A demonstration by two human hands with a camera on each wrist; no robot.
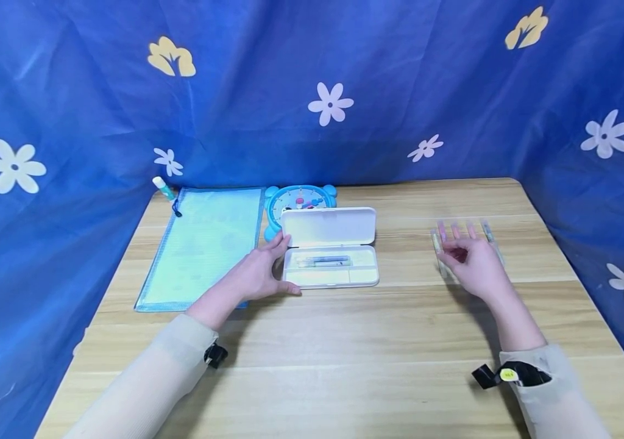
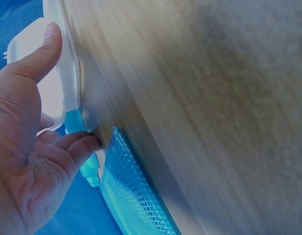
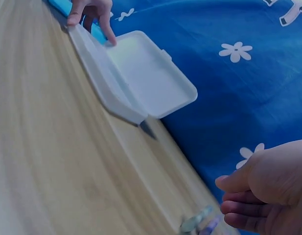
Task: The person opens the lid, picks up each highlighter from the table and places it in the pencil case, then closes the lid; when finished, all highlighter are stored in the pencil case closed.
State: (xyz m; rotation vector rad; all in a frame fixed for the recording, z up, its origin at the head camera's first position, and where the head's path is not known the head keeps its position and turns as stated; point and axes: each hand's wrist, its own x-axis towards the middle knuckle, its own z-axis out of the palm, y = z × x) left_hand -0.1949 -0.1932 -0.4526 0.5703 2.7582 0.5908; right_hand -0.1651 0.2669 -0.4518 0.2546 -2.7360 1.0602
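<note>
White rectangular plastic pencil case [image 1: 320, 278]: near the middle of the far half of the worktop [image 1: 334, 366], hinged lid [image 1: 334, 227] raised at the back, base divided into compartments.
Case contents: slender, bluish, part-clear writing tools [image 1: 325, 262], lying lengthwise in the rear compartment; count unclear.
Left hand [image 1: 251, 274]: at the case's left end, gripping it, thumb along the front corner, fingers reaching to the lid side.
Row of slender pastel pens [image 1: 488, 231]: on the worktop, well apart from the case on its right; yellowish, pink and blue-green ends, partly hidden by the right hand [image 1: 473, 262].
Right hand's state: over the pens, fingers loosely bent, nothing visible between them; contact with the pens cannot be told.
Light-blue round clock [image 1: 283, 201]: behind the case, partly covered by the lid, knobs at its rim.
Light-blue mesh folder [image 1: 208, 244]: flat, left of the case, partly under the left forearm.
Teal stick with white end [image 1: 164, 188]: at the folder's far left corner.
Backdrop: blue cloth [image 1: 246, 91], white flowers, yellow leafy motifs.
</note>
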